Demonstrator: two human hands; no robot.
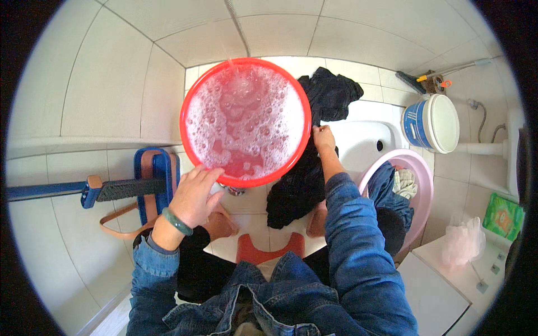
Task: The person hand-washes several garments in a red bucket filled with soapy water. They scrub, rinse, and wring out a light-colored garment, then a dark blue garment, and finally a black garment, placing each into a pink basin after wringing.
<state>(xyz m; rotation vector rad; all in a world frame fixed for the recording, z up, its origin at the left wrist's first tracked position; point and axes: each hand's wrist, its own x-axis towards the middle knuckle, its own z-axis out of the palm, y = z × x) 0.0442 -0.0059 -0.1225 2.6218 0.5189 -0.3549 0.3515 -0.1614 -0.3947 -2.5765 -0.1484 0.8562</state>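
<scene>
A round red plastic basin (308, 126) stands before me, filled with sudsy water (248, 113); a thin stream of water falls in at its far side. My left hand (195, 193) is at the basin's near-left rim, fingers over the edge, with a green bangle on the wrist. At the right of the basin, my right hand (323, 139) is closed on a black garment (296, 189). That dark cloth runs along the basin's side, from the tiled floor near my foot up to a bunched part at the edge of the white squat toilet (357, 134).
A pink tub (424, 201) of clothes is at my right. Beyond it lies a white-and-blue bucket (445, 124), near a brush (412, 82). A blue mop bucket (147, 189) is at left. A red stool (269, 250) sits beneath me; a white cabinet (433, 281) carries a bath puff (462, 243).
</scene>
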